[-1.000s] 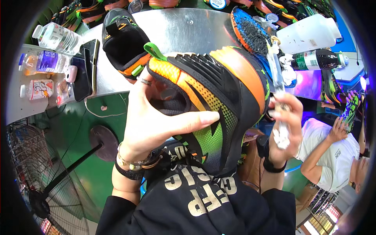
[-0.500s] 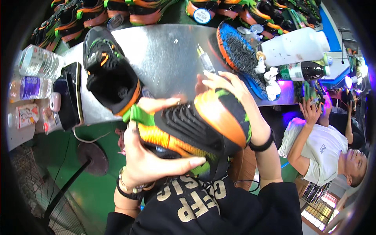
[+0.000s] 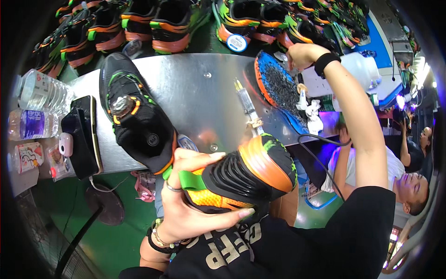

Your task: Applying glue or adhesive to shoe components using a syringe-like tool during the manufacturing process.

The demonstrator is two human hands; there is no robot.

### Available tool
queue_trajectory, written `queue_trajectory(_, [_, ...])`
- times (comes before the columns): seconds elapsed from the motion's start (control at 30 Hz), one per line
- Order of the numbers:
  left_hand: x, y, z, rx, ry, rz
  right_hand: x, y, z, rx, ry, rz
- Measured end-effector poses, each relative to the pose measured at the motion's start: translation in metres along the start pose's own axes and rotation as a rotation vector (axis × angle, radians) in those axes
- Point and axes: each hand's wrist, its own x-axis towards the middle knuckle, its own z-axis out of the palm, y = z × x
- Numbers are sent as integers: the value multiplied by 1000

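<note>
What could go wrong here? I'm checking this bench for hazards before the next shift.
The left hand alone holds the orange and black shoe near the table edge while the right hand reaches far across, so the shoe could slip. The right forearm passes over the syringe and the upturned sole, so it might knock them.

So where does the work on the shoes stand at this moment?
One black shoe with orange and green trim lies finished-looking on the metal table, and a row of similar shoes lines the far edge. The left hand grips a black-and-orange shoe against the body; the right hand reaches toward the far side, near a white jug. An upturned sole is untouched.
</note>
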Motion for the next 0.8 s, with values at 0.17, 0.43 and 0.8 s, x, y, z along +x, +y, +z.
queue_trajectory(0.17, [0,2,-2,45,-15,25,-1,11,6,-125,209,81])
queue_trajectory(0.43, [-10,3,5,-88,112,-118,-190,-18,42,426,821,-10])
queue_trajectory(0.8, [-23,45,41,383,-36,607,-164,-6,174,480,958,340])
